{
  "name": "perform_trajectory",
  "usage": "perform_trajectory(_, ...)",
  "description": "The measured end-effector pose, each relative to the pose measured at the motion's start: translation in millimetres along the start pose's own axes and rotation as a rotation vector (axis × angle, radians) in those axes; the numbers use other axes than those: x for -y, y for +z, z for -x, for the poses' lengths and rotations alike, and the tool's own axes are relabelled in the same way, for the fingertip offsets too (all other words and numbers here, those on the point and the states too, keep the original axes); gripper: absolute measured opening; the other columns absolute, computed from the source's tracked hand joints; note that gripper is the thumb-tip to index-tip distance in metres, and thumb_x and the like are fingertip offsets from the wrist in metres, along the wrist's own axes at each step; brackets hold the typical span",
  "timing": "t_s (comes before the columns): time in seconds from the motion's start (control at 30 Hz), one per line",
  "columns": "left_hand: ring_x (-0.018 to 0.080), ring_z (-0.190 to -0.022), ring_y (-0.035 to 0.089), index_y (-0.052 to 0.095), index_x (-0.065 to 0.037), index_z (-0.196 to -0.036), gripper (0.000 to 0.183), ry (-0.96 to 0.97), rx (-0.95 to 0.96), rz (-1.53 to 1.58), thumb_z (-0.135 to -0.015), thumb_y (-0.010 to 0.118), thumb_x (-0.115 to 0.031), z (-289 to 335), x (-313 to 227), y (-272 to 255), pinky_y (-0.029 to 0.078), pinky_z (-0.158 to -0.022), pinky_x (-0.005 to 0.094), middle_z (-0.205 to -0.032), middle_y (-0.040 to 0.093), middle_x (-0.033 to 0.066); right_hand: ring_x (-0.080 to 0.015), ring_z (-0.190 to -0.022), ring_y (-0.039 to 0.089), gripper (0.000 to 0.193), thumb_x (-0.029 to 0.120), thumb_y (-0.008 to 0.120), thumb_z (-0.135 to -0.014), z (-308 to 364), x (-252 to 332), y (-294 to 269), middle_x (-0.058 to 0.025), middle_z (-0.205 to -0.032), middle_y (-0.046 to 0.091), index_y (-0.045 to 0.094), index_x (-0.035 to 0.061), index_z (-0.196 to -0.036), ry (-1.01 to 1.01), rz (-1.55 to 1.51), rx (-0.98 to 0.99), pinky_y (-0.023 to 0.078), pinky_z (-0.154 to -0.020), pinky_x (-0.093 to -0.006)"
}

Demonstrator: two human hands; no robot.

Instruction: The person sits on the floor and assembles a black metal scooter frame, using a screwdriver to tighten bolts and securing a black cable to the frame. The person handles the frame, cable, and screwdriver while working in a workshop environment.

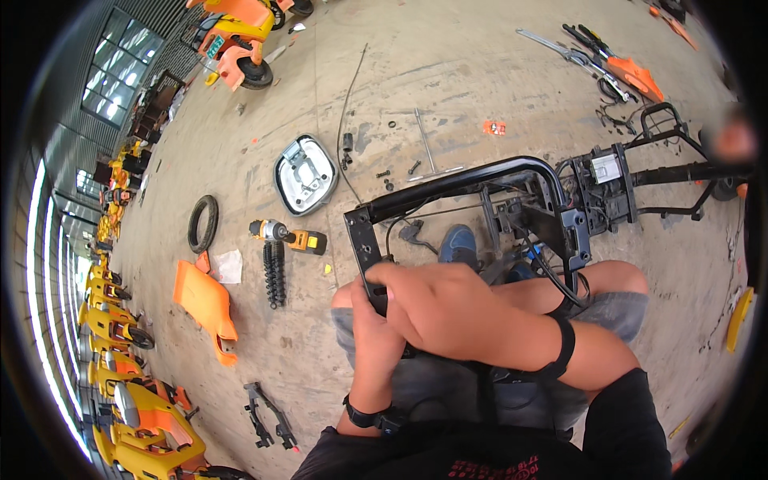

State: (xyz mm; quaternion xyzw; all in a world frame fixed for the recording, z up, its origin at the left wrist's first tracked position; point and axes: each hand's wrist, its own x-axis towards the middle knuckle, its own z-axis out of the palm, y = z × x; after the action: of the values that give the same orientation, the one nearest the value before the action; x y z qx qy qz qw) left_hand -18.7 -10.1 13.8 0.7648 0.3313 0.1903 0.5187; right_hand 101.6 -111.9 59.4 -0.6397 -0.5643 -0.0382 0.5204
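Both hands meet at the near end of a black scooter frame (pixel 472 180) that lies across the person's knees. The right hand (pixel 436 308) is closed around the frame's end bracket, and the left hand (pixel 374 332) grips it from below. A cordless impact wrench (pixel 290 235) lies on the concrete floor (pixel 448 72), beside two black shock absorbers (pixel 274 274).

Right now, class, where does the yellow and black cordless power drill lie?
In the head view, the yellow and black cordless power drill lies on the concrete floor, left of the hands, between the black tyre and the black metal frame.
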Motion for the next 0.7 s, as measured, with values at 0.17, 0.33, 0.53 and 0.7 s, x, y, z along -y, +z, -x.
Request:
perform_trajectory(0.17, 0.0145, -0.097, 0.062, 0.039, 0.002, -0.141, 0.063, 0.003, 0.005, 0.033, -0.089, 0.075, -0.004, 2.1, 8.4, -6.5, 0.054, -0.082, 0.03, -0.111, 0.062, 0.0102, -0.0253, -0.063, 0.063, 0.041, 0.004, 0.067, -0.083, 30.7, 8.6, 8.2, -0.0079, -0.074, 0.06, 0.06, -0.0065, -0.122, -0.128, 0.09, -0.018, 0.052, -0.055, -0.0367)
perform_trajectory(0.33, 0.0125, -0.08, 0.065, 0.04, 0.001, -0.135, 0.055, -0.106, -0.015, 0.177, -0.09, 0.073, 0.001, -0.1, -5.2, 3.1, 0.055, -0.071, 0.0277, -0.094, 0.066, 0.0068, -0.0266, -0.067, 0.063, 0.044, 0.002, 0.065, -0.085, 63.4, 13.9, 1.4, -0.0094, -0.077, 0.059, 0.058, -0.0055, -0.128, -0.006, 0.104, 0.139, 0.057, -0.066, -0.0376)
perform_trajectory(0.53, 0.0146, -0.089, 0.064, 0.046, 0.003, -0.134, 0.057, -0.039, -0.049, 0.083, -0.087, 0.076, -0.008, 4.8, -13.0, -2.7, 0.054, -0.079, 0.0297, -0.104, 0.067, 0.0084, -0.0342, -0.074, 0.067, 0.045, 0.005, 0.062, -0.092, 79.7, 12.5, 0.5, -0.0137, -0.084, 0.066, 0.052, -0.0036, -0.136, 0.235, 0.025, 0.129, 0.054, -0.064, -0.0453)
perform_trajectory(0.7, 0.0139, -0.09, 0.063, 0.046, 0.003, -0.135, 0.059, -0.017, -0.038, 0.098, -0.087, 0.077, -0.009, 4.2, -4.1, -0.4, 0.054, -0.08, 0.0299, -0.106, 0.067, 0.0089, -0.0365, -0.077, 0.068, 0.045, 0.009, 0.062, -0.094, 86.2, 7.1, 1.9, -0.0153, -0.081, 0.067, 0.053, -0.0005, -0.137, 0.311, -0.01, 0.087, 0.055, -0.069, -0.0453)
